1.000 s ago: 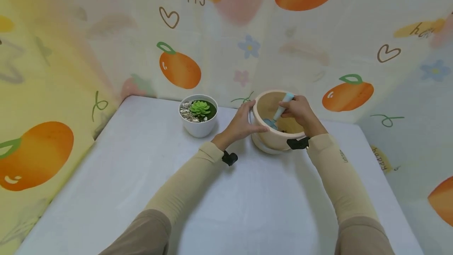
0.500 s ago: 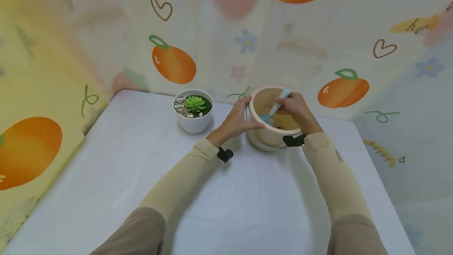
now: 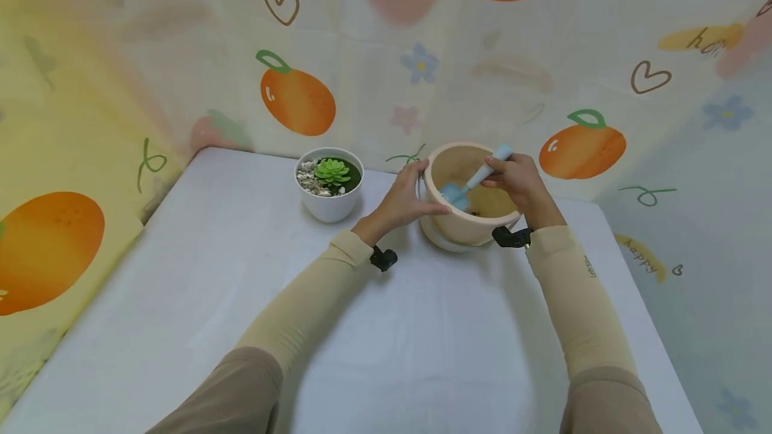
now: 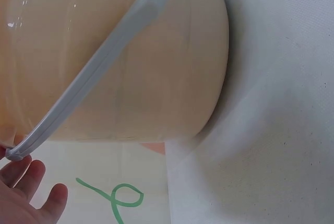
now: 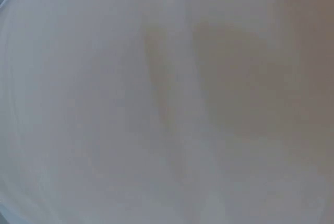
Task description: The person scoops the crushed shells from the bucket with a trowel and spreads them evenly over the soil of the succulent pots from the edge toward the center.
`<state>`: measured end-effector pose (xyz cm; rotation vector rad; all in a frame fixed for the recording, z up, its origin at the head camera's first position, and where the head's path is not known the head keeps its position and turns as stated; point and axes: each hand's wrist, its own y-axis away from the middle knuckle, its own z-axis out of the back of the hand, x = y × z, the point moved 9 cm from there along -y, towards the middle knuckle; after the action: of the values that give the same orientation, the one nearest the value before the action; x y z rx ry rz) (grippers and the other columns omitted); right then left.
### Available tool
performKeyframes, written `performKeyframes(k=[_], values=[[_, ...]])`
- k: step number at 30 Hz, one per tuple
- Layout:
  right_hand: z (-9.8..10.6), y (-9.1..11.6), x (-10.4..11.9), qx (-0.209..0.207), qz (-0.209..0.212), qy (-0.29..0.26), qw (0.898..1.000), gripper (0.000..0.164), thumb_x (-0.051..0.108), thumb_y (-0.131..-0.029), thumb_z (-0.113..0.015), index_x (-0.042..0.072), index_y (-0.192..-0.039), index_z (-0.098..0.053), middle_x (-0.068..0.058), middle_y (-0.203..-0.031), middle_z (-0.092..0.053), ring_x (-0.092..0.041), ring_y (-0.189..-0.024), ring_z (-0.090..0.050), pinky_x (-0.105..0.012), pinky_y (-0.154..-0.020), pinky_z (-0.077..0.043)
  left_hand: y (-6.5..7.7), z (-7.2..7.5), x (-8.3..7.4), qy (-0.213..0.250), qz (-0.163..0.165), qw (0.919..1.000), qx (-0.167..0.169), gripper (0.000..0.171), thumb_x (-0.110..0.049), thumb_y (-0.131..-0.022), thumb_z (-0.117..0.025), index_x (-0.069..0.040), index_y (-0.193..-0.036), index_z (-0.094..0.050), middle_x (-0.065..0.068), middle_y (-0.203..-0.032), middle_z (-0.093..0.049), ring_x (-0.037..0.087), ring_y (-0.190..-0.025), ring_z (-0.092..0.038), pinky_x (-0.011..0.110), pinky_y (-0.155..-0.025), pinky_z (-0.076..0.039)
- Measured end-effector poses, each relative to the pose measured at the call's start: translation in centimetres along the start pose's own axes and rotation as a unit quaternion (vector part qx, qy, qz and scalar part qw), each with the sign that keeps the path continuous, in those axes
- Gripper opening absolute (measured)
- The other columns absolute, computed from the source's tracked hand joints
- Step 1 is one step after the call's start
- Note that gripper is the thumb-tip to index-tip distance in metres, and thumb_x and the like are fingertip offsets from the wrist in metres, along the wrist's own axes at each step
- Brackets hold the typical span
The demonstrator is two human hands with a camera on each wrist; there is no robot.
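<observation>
A peach-coloured plastic bucket (image 3: 467, 227) stands upright on the white-covered table, its pale handle (image 4: 99, 67) hanging down the side in the left wrist view. My left hand (image 3: 402, 201) grips the bucket's left side at the rim, thumb on the near edge and fingers round the far side. Inside the bucket is the blade of a small light-blue shovel (image 3: 485, 171). My right hand (image 3: 517, 183) grips that shovel by its handle, above the right part of the rim. Small dark bits (image 3: 475, 213) show on the bucket's bottom. The right wrist view is filled by a blurred pale surface.
Left of the bucket stands a white pot (image 3: 328, 208) with a green succulent (image 3: 332, 171) and pale pebbles. A fruit-printed cloth (image 3: 374, 79) hangs behind the table (image 3: 386, 353), close to both the pot and the bucket.
The shovel's handle has tipped further right with my right hand, and more of its blue blade shows inside the bucket. My left hand keeps its hold. The head view has shifted slightly.
</observation>
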<state>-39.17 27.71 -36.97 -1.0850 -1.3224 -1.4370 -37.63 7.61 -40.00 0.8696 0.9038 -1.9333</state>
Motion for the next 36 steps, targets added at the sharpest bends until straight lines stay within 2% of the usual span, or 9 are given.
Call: performKeyframes(k=[6,11,18,24,30,36], values=[[1.0,0.5,0.4,0.006,-0.017,-0.040,0.999,0.017,0.013,-0.097,-0.057,-0.001,-0.104,-0.050,-0.001,-0.078,-0.064,-0.012,-0.072,-0.069,-0.024,-0.069,-0.059,-0.1,-0.2,0.0,0.005,0.023,0.9997,0.000,0.107,-0.040,-0.068,-0.088,-0.004,-0.150,-0.030,0.012,-0.154,-0.034,0.026,-0.144,-0.031,0.042,-0.119,-0.030],[1.9,0.7,0.6,0.011,-0.030,-0.103,0.994,0.014,0.012,-0.097,-0.056,0.000,-0.099,-0.051,-0.004,-0.075,-0.068,-0.015,-0.071,-0.072,-0.026,-0.067,-0.060,0.0,-0.1,-0.2,0.001,0.023,0.9997,0.000,0.107,-0.040,-0.068,-0.088,-0.003,-0.150,-0.030,0.013,-0.154,-0.034,0.027,-0.145,-0.031,0.042,-0.119,-0.029],[2.6,0.8,0.6,0.030,-0.057,-0.199,0.978,0.011,0.010,-0.096,-0.054,0.000,-0.092,-0.057,-0.011,-0.076,-0.069,-0.021,-0.073,-0.073,-0.032,-0.069,-0.060,-0.1,-0.1,-0.3,0.002,0.025,0.9997,0.004,0.108,-0.041,-0.068,-0.088,-0.003,-0.151,-0.029,0.013,-0.153,-0.035,0.026,-0.144,-0.032,0.041,-0.119,-0.029],[3.2,0.8,0.3,0.042,-0.083,-0.265,0.960,0.010,0.008,-0.096,-0.054,-0.001,-0.094,-0.056,-0.014,-0.082,-0.069,-0.026,-0.078,-0.072,-0.038,-0.072,-0.060,-0.1,-0.3,-0.2,0.007,0.023,0.9997,0.006,0.108,-0.041,-0.068,-0.088,-0.004,-0.151,-0.028,0.011,-0.154,-0.035,0.025,-0.144,-0.032,0.040,-0.119,-0.029],[3.8,1.0,-0.2,0.041,-0.107,-0.343,0.932,0.008,0.005,-0.095,-0.056,-0.003,-0.097,-0.056,-0.018,-0.086,-0.068,-0.032,-0.081,-0.072,-0.044,-0.076,-0.058,0.0,-0.4,-0.1,0.012,0.016,0.9998,0.006,0.108,-0.040,-0.069,-0.088,-0.004,-0.152,-0.028,0.012,-0.154,-0.034,0.026,-0.144,-0.032,0.041,-0.119,-0.029],[4.6,1.3,0.3,0.034,-0.075,-0.357,0.930,0.008,0.008,-0.095,-0.057,0.000,-0.096,-0.059,-0.019,-0.085,-0.071,-0.032,-0.081,-0.073,-0.042,-0.075,-0.059,-0.1,-0.2,-0.1,0.005,0.012,0.9999,0.004,0.108,-0.041,-0.070,-0.087,-0.005,-0.152,-0.027,0.013,-0.155,-0.033,0.026,-0.144,-0.031,0.042,-0.119,-0.029]])
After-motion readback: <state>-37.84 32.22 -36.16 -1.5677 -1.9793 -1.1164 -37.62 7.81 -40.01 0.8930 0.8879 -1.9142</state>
